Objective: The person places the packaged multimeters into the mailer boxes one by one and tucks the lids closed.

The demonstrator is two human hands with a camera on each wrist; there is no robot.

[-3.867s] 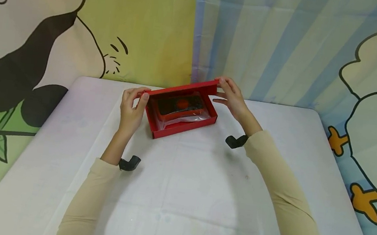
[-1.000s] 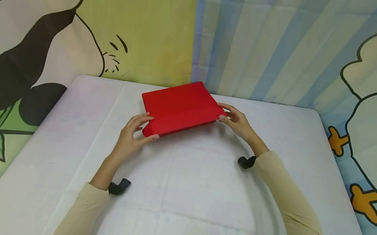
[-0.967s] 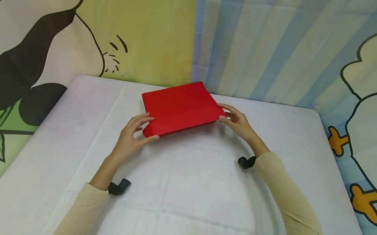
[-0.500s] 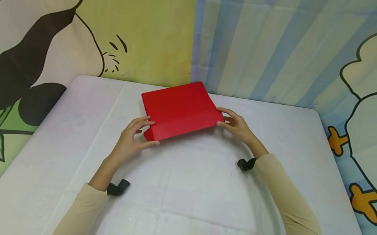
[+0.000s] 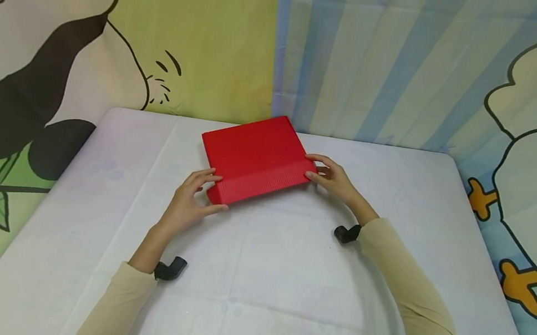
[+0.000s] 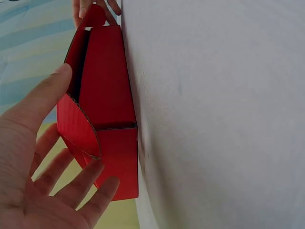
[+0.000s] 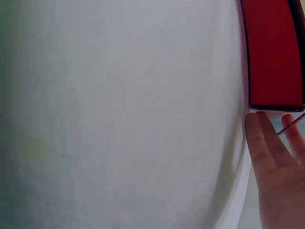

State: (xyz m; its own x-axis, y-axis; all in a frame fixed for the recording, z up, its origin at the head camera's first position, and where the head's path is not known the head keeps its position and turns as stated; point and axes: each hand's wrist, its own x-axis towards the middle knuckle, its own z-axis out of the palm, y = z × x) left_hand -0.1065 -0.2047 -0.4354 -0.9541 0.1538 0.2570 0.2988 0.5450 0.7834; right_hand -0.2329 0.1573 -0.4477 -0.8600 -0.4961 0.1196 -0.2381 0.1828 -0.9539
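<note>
A red cardboard box (image 5: 257,152) lies slanted at the table's far side, its lid swung down over the top. In the left wrist view a dark gap shows between the lid and the box's front wall (image 6: 107,81). My left hand (image 5: 183,207) holds the lid's front left corner, thumb at the front edge and fingers by the rounded side flap (image 6: 78,126). At the opposite front corner, my right hand (image 5: 337,181) pinches the lid's right flap between thumb and fingers. The box's contents are hidden.
White cloth covers the table (image 5: 255,277). Black curved mounts (image 5: 170,268) sit at both wrists. Behind the table hangs a printed cloth backdrop (image 5: 193,41) with cartoon animals.
Earlier the lid stood raised, showing an orange and black thing in clear plastic inside. Now the lid covers it. Over the last second its front edge sinks slightly, both hands moving with it.
</note>
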